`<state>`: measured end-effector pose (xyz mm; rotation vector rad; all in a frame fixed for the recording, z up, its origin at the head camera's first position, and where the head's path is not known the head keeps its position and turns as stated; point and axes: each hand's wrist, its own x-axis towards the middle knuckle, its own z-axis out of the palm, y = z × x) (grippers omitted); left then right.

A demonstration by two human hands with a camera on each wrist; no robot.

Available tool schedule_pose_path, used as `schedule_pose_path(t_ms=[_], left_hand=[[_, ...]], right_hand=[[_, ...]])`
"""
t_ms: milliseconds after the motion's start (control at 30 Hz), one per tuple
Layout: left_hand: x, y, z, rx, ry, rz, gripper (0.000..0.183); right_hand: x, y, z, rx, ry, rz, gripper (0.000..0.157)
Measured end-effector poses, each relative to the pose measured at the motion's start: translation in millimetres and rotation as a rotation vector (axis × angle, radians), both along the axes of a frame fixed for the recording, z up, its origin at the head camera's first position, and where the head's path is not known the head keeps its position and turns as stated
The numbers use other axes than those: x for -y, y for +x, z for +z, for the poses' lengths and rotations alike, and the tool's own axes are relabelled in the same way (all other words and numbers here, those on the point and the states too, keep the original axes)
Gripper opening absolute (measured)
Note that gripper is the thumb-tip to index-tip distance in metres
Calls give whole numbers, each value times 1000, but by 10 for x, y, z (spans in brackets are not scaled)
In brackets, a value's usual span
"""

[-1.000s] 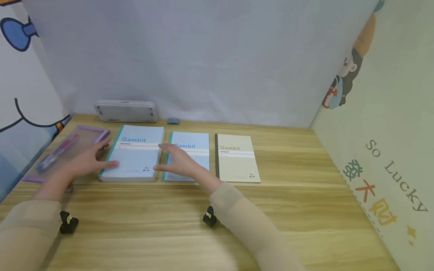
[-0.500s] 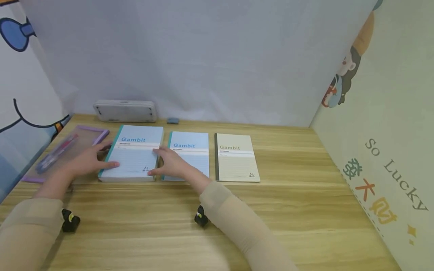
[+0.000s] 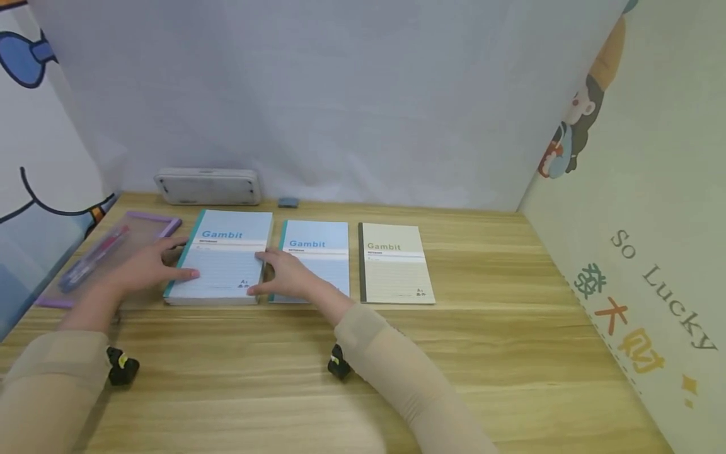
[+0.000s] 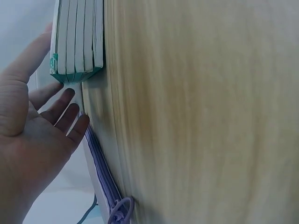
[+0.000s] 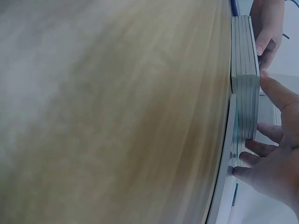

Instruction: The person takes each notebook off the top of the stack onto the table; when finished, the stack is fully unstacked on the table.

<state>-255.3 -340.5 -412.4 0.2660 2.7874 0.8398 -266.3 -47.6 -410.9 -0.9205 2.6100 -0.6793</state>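
Note:
A thick stack of blue-white Gambit notebooks (image 3: 224, 261) with teal spines lies flat on the table at left of centre. My left hand (image 3: 144, 271) is at its spine side, thumb over the cover and spread fingers by the spine. From the other side my right hand (image 3: 289, 274) rests its thumb near the front right corner, its fingers along the page edges. In the right wrist view those fingers lie against the side of the stack (image 5: 245, 56). A single blue Gambit notebook (image 3: 323, 239) is partly hidden under the right hand.
A beige Gambit notebook (image 3: 397, 271) with a black spine lies further right. Left of the stack is a purple-edged zip pouch (image 3: 149, 221) holding pens. A pale pencil case (image 3: 208, 188) and a small blue-grey block (image 3: 288, 202) stand by the back curtain.
My right hand has moved slightly left onto the stack's right edge, then held still. The left hand has stayed nearly in place, its fingers drawing in to the spine.

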Motion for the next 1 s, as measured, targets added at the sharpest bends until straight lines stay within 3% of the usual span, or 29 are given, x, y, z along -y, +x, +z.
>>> schedule_pose_path(t_ms=[200,433,800,1000], left_hand=[[-33,-20,56,-37,-6,18,103],[-98,-3,148,-43,55,25,94],[-269,34,405,-158,-5,-78,75],[-376,30,501,-152,-13,-85,76]], right_hand=[[-19,0,8,-3,-32,-16,81],[-59,-10,42,-13,-33,-32,83],[-319,-125,223,-34,-96,-39,75],[-496,-178,358,-46,-122,-30,71]])
